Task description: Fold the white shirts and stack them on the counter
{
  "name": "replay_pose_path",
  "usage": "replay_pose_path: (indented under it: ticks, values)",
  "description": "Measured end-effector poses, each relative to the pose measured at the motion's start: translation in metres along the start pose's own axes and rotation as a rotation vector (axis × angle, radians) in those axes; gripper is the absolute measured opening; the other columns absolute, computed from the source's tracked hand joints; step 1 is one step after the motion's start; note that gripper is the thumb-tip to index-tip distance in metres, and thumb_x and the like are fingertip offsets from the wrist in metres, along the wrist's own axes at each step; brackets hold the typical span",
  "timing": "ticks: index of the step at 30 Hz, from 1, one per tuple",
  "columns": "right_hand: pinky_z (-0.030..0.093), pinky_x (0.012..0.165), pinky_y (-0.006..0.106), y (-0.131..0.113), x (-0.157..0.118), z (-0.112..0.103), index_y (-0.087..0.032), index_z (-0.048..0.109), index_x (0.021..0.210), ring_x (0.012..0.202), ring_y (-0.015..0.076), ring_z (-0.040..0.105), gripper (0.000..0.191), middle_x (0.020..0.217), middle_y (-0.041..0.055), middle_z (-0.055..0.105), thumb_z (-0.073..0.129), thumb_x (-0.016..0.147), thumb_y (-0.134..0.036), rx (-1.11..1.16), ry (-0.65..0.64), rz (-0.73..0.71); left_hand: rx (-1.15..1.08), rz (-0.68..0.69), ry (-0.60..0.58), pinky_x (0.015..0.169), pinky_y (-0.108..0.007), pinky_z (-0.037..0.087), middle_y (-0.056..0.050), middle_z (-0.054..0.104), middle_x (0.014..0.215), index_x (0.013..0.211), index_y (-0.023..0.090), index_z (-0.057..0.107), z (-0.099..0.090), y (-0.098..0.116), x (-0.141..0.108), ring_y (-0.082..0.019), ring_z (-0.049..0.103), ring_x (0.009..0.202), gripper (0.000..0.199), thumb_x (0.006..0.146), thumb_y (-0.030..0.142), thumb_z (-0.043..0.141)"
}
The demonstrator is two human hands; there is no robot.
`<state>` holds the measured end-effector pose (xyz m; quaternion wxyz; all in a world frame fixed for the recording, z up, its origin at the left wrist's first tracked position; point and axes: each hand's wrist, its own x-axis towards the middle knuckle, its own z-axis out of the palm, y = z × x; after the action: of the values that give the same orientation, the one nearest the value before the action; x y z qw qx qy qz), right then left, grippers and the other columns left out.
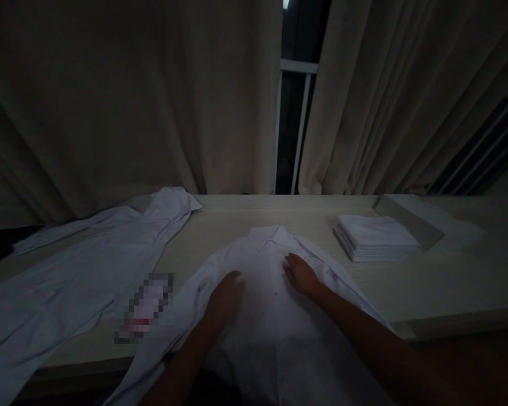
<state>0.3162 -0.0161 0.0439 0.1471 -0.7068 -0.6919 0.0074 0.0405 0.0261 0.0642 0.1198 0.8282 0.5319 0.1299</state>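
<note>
A white collared shirt (262, 316) lies spread on the pale table, collar toward the back, its lower part hanging over the front edge. On the left of its chest is my left hand (227, 296), blurred, with fingers extended and apart from any grip. My right hand (300, 273) rests on the right side of the chest below the collar; its fingers are bent, and whether they pinch the cloth is too dark to tell. Both sleeves slope down at the shirt's sides.
More white shirts (80, 270) lie loosely at the left. A pixelated flat object (148, 307) is between them and the spread shirt. Folded white cloths (375, 238) form a stack at the right on the table (211, 225). Curtains (228, 101) hang behind.
</note>
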Motion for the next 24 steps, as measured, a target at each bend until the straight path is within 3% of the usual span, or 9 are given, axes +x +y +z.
replay_pose_path:
  ticks: [2,5,8,11,14,18,21,24]
  values:
    - [0.027,0.112,0.032,0.003,0.010,0.000,-0.008,0.043,0.140,0.137,0.0216,0.035,0.056,0.148,0.0155,0.040,0.023,0.100,-0.041,-0.022,-0.026,0.048,0.022,0.014,-0.030,0.109,-0.033,0.032,-0.014,0.043,0.147,0.138,0.011,0.043,0.020,0.000,0.038,-0.022,0.039,0.136,0.059,0.094,0.046,0.029]
    - [0.032,0.108,0.033,0.027,0.018,-0.002,-0.007,0.044,0.139,0.134,0.0229,0.040,0.053,0.145,0.0179,0.043,0.027,0.099,-0.039,-0.064,-0.073,0.138,0.060,0.007,-0.038,0.111,-0.050,0.024,-0.019,0.032,0.152,0.142,0.013,0.040,0.043,-0.011,0.072,-0.035,0.027,0.141,0.068,0.090,0.055,0.035]
    - [0.033,0.106,0.035,0.068,0.015,-0.009,-0.012,0.047,0.136,0.128,0.0235,0.045,0.050,0.139,0.0163,0.050,0.031,0.098,-0.040,-0.092,-0.084,0.206,0.149,0.017,-0.001,0.111,-0.059,0.014,-0.017,0.022,0.156,0.146,0.020,0.034,0.057,-0.032,0.087,-0.040,0.015,0.144,0.072,0.088,0.062,0.033]
    - [0.031,0.107,0.040,0.111,0.010,-0.021,-0.012,0.042,0.140,0.131,0.0256,0.041,0.054,0.144,0.0176,0.044,0.026,0.099,-0.043,-0.120,-0.065,0.305,0.252,0.079,0.032,0.113,-0.057,0.013,-0.013,0.020,0.158,0.148,0.026,0.031,0.062,-0.056,0.097,-0.037,0.014,0.144,0.071,0.088,0.064,0.029]
    - [0.030,0.106,0.048,0.138,0.013,-0.035,-0.013,0.036,0.144,0.132,0.0299,0.039,0.055,0.149,0.0190,0.036,0.029,0.098,-0.042,-0.200,-0.064,0.408,0.290,0.111,0.028,0.112,-0.056,0.014,-0.012,0.021,0.158,0.148,0.026,0.030,0.062,-0.072,0.105,-0.037,0.016,0.144,0.071,0.088,0.064,0.030]
    - [0.024,0.110,0.045,0.133,0.029,-0.045,-0.015,0.041,0.141,0.135,0.0277,0.035,0.049,0.149,0.0144,0.037,0.038,0.095,-0.031,-0.262,-0.014,0.292,0.266,0.088,0.007,0.110,-0.059,0.019,-0.016,0.026,0.156,0.146,0.021,0.035,0.057,-0.069,0.111,-0.040,0.021,0.142,0.072,0.088,0.063,0.029]
    - [0.031,0.107,0.037,0.110,0.045,-0.040,-0.010,0.046,0.137,0.129,0.0249,0.043,0.046,0.140,0.0166,0.049,0.030,0.097,-0.025,-0.185,0.035,0.246,0.214,0.148,0.069,0.113,-0.051,0.022,-0.018,0.031,0.153,0.140,0.012,0.043,0.051,-0.048,0.116,-0.034,0.025,0.142,0.068,0.091,0.057,0.028]
    - [0.034,0.104,0.032,0.088,0.063,-0.028,-0.012,0.049,0.135,0.124,0.0216,0.048,0.044,0.134,0.0142,0.055,0.030,0.097,-0.024,-0.139,-0.014,0.177,0.185,0.242,0.071,0.116,-0.041,0.022,-0.013,0.035,0.152,0.136,0.013,0.048,0.045,-0.024,0.129,-0.026,0.026,0.142,0.061,0.093,0.051,0.026]
